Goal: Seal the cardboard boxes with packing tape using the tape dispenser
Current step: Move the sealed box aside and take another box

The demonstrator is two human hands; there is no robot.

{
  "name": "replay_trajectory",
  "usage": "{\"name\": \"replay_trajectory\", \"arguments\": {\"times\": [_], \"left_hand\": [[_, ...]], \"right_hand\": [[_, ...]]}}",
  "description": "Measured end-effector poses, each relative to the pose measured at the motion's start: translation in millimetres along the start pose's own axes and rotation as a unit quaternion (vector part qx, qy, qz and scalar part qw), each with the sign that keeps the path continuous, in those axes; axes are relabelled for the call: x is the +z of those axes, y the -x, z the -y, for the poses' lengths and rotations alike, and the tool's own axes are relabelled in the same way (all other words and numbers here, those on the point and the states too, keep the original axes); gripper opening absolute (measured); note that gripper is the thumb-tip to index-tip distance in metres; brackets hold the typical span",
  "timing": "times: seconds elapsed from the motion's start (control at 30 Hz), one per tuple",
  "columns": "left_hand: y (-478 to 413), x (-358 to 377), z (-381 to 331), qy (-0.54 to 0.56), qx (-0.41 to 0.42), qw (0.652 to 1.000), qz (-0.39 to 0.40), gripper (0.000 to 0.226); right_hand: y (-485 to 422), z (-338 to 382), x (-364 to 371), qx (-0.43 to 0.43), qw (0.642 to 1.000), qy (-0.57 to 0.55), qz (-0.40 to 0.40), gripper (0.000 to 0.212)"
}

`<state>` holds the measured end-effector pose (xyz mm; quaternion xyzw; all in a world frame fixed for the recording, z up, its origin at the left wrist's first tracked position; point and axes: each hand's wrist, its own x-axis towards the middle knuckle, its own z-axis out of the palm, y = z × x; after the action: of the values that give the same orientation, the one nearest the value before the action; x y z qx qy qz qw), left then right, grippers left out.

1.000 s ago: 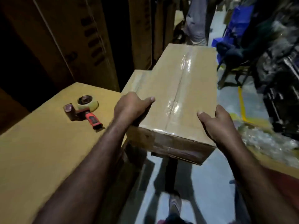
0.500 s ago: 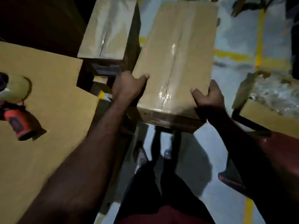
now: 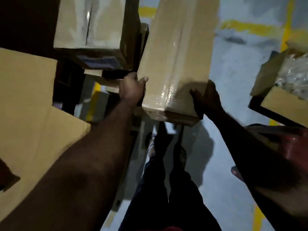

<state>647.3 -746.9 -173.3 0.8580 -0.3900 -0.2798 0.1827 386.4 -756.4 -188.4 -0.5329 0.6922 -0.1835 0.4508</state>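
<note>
A taped box [image 3: 176,52] is gripped at its near corners by the left hand [image 3: 131,89] and right hand [image 3: 206,97]. Judged step: carrying off a sealed box; a clear resting place is called for next.

Taped boxes: 2. Held box [image 3: 176,55] between the fingers; far box [image 3: 90,22] left of them. Open box [image 3: 270,90]: 1, right of the fingers. Hands: 2, left hand [image 3: 131,88] and right hand [image 3: 206,99].

We saw everything dim and motion-blurred; glare streaked the taped box [image 3: 176,55] at centre, darkness filled the upper left
</note>
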Motion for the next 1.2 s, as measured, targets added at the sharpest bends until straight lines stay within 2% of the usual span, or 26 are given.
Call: {"name": "replay_trajectory", "arguments": {"times": [0.1, 0.17, 0.3, 0.33, 0.4, 0.47, 0.57, 0.63, 0.83, 0.93, 0.97, 1.0, 1.1, 1.2], "left_hand": [[-4.9, 11.5, 11.3, -0.025, -0.019, 0.999, 0.032, 0.027], [-2.9, 21.9, 16.8, -0.065, -0.039, 0.994, 0.073, 0.028], [3.3, 44.7, 22.7, -0.114, -0.01, 0.975, 0.189, 0.032], [3.6, 48.7, 23.9, -0.142, 0.007, 0.971, 0.191, 0.036], [2.2, 53.7, 26.9, -0.137, -0.01, 0.972, 0.192, 0.049], [1.5, 56.0, 26.9, -0.133, -0.017, 0.973, 0.19, 0.055], [5.1, 50.8, 16.3, -0.107, -0.027, 0.976, 0.186, 0.058], [9.5, 43.6, 3.7, -0.084, -0.004, 0.98, 0.181, 0.055], [37.9, 4.2, -37.7, -0.018, 0.015, 0.983, 0.18, 0.058], [63.7, -19.9, -50.3, 0.013, 0.025, 0.985, 0.17, 0.063], [73.4, -29.6, -53.9, 0.019, 0.03, 0.986, 0.161, 0.061], [82.8, -39.1, -55.3, 0.027, 0.031, 0.988, 0.149, 0.058], [111.9, -72.5, -52.4, 0.057, 0.015, 0.993, 0.103, 0.05], [147.3, -112.5, -37.9, 0.096, -0.012, 0.995, 0.023, 0.044]], "right_hand": [[-9.7, -13.3, 11.9, 0.036, 0.998, 0.044, 0.022, 0.063], [-11.6, -20.4, 19.4, 0.055, 0.995, 0.074, 0.043, 0.059], [-11.1, -29.8, 35.5, 0.048, 0.985, 0.135, 0.091, 0.061], [-12.5, -30.1, 38.2, 0.047, 0.982, 0.156, 0.098, 0.065], [-15.4, -28.6, 41.5, 0.049, 0.975, 0.189, 0.111, 0.073], [-17.4, -25.5, 42.2, 0.058, 0.965, 0.225, 0.12, 0.07], [-17.0, -13.7, 39.4, 0.051, 0.962, 0.246, 0.108, 0.06], [-16.2, 0.8, 35.4, 0.033, 0.964, 0.244, 0.103, 0.052], [11.3, 66.9, 18.4, -0.033, 0.968, 0.227, 0.101, 0.053], [35.9, 91.0, 19.2, -0.1, 0.969, 0.203, 0.099, 0.032], [42.1, 95.8, 21.0, -0.141, 0.966, 0.189, 0.107, 0.024], [50.2, 107.9, 20.4, -0.144, 0.968, 0.172, 0.113, 0.022], [77.8, 143.1, 20.6, -0.157, 0.957, 0.195, 0.147, 0.036], [101.7, 171.5, 25.0, -0.224, 0.936, 0.184, 0.2, 0.033]]}}
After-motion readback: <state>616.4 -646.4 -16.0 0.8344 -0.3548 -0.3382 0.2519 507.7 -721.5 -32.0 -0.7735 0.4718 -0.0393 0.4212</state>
